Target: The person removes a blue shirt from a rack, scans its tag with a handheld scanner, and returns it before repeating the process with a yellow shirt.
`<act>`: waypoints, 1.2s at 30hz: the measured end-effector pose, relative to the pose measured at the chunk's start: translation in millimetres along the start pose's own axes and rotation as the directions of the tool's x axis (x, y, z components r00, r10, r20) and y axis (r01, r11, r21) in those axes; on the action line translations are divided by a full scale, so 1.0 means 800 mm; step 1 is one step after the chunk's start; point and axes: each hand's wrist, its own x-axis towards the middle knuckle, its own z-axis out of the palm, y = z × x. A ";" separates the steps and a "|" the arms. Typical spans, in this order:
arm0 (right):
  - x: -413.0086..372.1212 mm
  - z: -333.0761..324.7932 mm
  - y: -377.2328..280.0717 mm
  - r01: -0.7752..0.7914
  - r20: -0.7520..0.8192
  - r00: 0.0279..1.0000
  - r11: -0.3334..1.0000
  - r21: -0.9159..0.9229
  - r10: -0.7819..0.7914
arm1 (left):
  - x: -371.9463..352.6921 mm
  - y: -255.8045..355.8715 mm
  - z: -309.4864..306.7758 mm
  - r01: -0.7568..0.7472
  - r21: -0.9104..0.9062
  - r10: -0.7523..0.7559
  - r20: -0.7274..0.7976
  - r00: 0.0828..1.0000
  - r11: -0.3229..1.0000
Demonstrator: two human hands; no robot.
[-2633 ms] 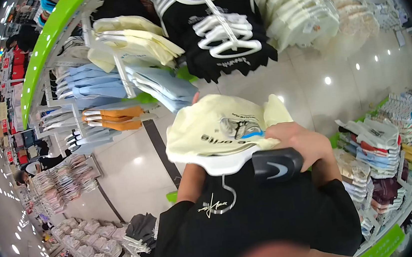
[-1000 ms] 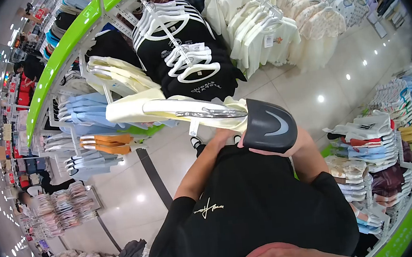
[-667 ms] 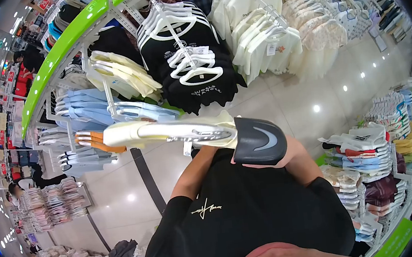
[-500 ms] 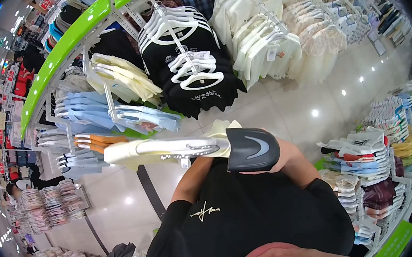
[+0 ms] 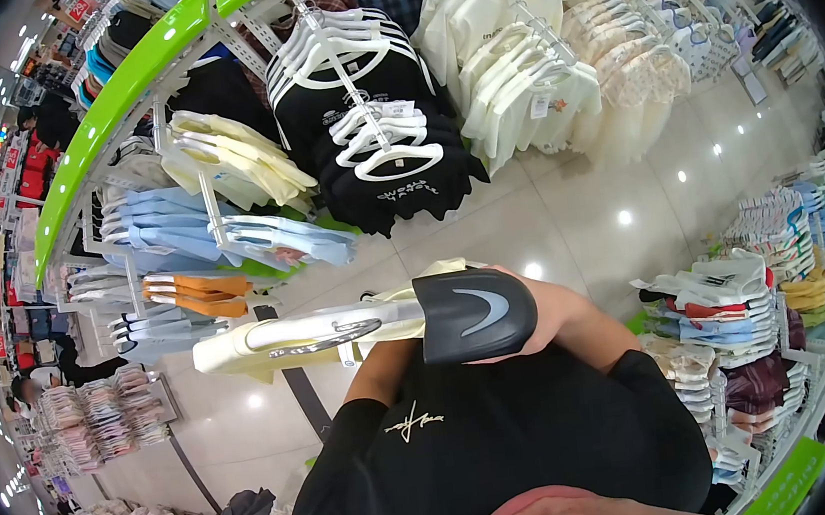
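A pale yellow garment (image 5: pixel 226 352) on a white hanger (image 5: pixel 389 317) is held out level in front of my chest, seen edge-on from above. At its right end sits a black, rounded handheld device (image 5: pixel 474 316) with a grey crescent on top, overlapping the cloth. My right hand (image 5: pixel 547 316) is closed around this device from below and behind; most of its fingers are hidden. Only my left forearm shows, reaching under the garment. The left hand itself is hidden behind the cloth, so its grip cannot be made out.
Ahead, a rack with a green top rail (image 5: pixel 114 98) carries black T-shirts (image 5: pixel 405 188), cream tops (image 5: pixel 528 115) and light blue shirts (image 5: pixel 157 219). More hanging clothes (image 5: pixel 718 296) stand at my right. Pale tiled floor (image 5: pixel 577 200) lies between. A person in dark clothing (image 5: pixel 82 365) is far left.
The garment and the black device have moved left and slightly down together with my right hand. Pale cloth that rose above the device's left side is now lower and mostly behind it.
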 end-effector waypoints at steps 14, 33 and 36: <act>-0.060 -0.072 0.003 -0.143 -0.538 0.841 0.939 -0.314 -0.052 | -0.074 0.018 -0.061 -0.157 0.455 0.280 -0.217 0.935 0.876; -0.080 -0.092 0.063 -0.313 -0.677 0.736 0.894 -0.322 0.014 | -0.148 0.149 -0.028 -0.111 -0.388 0.050 -0.165 0.985 0.915; -0.084 -0.083 0.066 -0.357 -0.665 0.743 0.888 -0.290 0.081 | -0.144 0.151 -0.019 -0.139 -0.410 0.085 -0.146 0.986 0.902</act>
